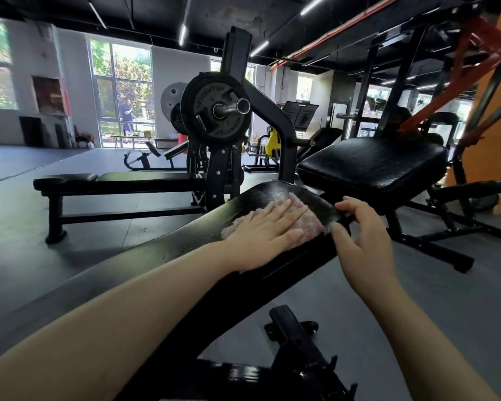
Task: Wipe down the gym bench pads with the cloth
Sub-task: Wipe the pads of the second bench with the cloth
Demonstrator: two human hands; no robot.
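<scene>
A person's left hand (265, 235) lies flat, fingers straight and together, pressing a pink cloth (307, 224) onto the far end of a long black bench pad (168, 256); the forearm stretches in from the near left; the right hand (362, 235) curls its fingers over the pad's right edge just beside the cloth, gripping it; much of the cloth is hidden under the left palm; a square seat pad (373, 166) sits beyond to the right; a weight plate (214, 110) stands behind; both arms are cut off at the near edge.
</scene>
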